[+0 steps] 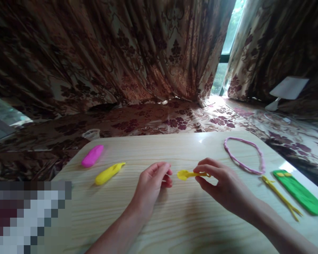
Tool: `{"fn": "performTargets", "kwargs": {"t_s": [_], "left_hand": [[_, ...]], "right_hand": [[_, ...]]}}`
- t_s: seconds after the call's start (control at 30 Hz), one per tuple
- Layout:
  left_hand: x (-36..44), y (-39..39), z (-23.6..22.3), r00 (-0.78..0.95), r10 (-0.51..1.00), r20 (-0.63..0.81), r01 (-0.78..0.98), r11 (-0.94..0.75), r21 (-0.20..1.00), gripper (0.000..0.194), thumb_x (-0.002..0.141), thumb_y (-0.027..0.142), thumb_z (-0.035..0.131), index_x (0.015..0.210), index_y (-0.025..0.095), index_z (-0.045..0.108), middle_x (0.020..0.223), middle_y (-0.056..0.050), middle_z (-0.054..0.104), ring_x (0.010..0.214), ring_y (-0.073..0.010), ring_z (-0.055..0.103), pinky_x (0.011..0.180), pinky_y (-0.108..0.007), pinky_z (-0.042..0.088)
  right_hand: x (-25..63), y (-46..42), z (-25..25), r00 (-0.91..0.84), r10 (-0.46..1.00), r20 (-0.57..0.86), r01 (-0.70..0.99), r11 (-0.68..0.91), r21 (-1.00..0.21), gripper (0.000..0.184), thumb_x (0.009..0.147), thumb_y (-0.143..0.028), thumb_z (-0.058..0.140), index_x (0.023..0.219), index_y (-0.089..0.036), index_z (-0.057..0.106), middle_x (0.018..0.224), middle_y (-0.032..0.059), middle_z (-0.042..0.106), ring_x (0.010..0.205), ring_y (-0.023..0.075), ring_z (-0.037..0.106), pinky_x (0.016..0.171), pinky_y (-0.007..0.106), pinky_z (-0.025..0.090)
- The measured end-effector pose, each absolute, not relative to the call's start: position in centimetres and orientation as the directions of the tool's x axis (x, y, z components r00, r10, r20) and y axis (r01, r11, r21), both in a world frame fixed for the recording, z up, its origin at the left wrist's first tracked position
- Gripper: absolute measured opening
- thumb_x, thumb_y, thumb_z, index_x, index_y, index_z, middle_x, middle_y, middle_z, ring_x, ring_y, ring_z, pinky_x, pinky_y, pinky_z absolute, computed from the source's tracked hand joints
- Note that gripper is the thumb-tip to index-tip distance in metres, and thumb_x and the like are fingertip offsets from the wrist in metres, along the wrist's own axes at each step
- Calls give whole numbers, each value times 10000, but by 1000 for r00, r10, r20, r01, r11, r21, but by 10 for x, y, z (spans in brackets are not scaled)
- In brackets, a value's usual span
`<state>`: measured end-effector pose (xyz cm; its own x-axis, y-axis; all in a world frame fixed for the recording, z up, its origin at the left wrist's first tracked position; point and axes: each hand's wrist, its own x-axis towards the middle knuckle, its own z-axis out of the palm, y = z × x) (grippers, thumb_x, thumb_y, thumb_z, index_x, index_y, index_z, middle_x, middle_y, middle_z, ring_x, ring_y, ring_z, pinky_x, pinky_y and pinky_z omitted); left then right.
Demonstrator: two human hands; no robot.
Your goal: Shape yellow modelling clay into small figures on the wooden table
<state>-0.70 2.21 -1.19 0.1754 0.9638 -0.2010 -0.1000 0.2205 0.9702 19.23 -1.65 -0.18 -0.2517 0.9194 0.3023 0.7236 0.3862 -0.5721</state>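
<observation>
Between thumb and fingers, my right hand (217,180) pinches a small yellow modelling clay piece (184,175) above the middle of the table. The piece has a wide, flattened, spoon-like left end and a thin stem passing through my fingertips. Just left of it, my left hand (155,178) is loosely curled with its fingers apart, and nothing shows in it. A thicker yellow clay roll (108,174) with a pinched tip lies farther left. Beyond that is a smooth pink clay lump (92,156).
On the right of the wooden table (159,148) lie a twisted pink clay loop (243,164), a thin yellow clay strip with forked ends (282,198) and a flat green clay slab (300,194) bearing yellow bits. Behind are a patterned ledge, curtains and a white lamp (290,87).
</observation>
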Motion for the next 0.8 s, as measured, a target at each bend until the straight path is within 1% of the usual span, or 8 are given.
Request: {"fn": "performTargets", "kwargs": {"t_s": [0.07,0.1,0.23,0.33,0.4,0.5,0.6,0.8], "left_hand": [[-6,24,-13,137,973,-185,-103,200,974,217,760,369,622,800,157,641,730,13,616,580,-87,548,582,-214,458],[-6,25,-14,81,980,-180,-91,187,978,219,742,363,642,809,155,646,724,14,618,568,-85,546,581,-214,460],[-5,28,-24,90,981,-174,-18,176,984,253,697,345,683,868,159,665,747,8,637,600,-101,570,622,-226,482],[-6,32,-36,70,983,-171,-13,172,985,282,668,368,691,870,172,670,740,13,655,601,-110,587,616,-225,497],[-8,35,-42,77,981,-177,2,178,984,295,661,363,696,889,179,664,743,18,661,613,-113,592,619,-223,503],[-8,38,-46,76,978,-196,23,195,981,292,659,342,695,902,186,648,767,29,662,628,-112,595,624,-219,508],[-8,38,-46,89,978,-191,44,188,981,298,656,341,690,907,188,644,741,35,657,642,-111,595,625,-202,506],[-9,39,-50,72,977,-199,56,195,979,374,598,386,720,918,206,646,777,29,668,653,-118,608,627,-193,518]], "right_hand": [[216,-34,3,-191,933,306,779,334,-531,149,836,-162,537,934,-229,627,962,52,605,823,189,581,729,323,459],[231,-46,4,-137,938,318,803,293,-519,136,840,-184,542,937,-229,626,975,57,603,846,197,584,741,327,462],[300,-103,-5,170,911,375,855,53,-516,162,827,-299,585,963,-228,636,1069,78,582,970,239,576,819,355,467],[342,-142,-21,383,821,424,848,-129,-515,189,792,-371,622,910,-231,666,1051,64,598,975,243,583,827,347,466],[356,-160,-30,467,758,455,837,-214,-503,203,777,-394,631,885,-229,679,1030,59,608,954,242,593,822,349,467],[353,-168,-41,484,707,516,856,-258,-449,202,784,-392,616,868,-224,691,993,65,619,906,232,601,795,354,470],[331,-154,-46,436,731,525,887,-250,-388,188,788,-386,608,867,-241,698,942,55,632,879,225,589,772,353,461],[299,-119,-47,451,724,522,891,-334,-307,155,812,-343,579,871,-256,693,877,44,639,849,249,554,785,413,373]]}}
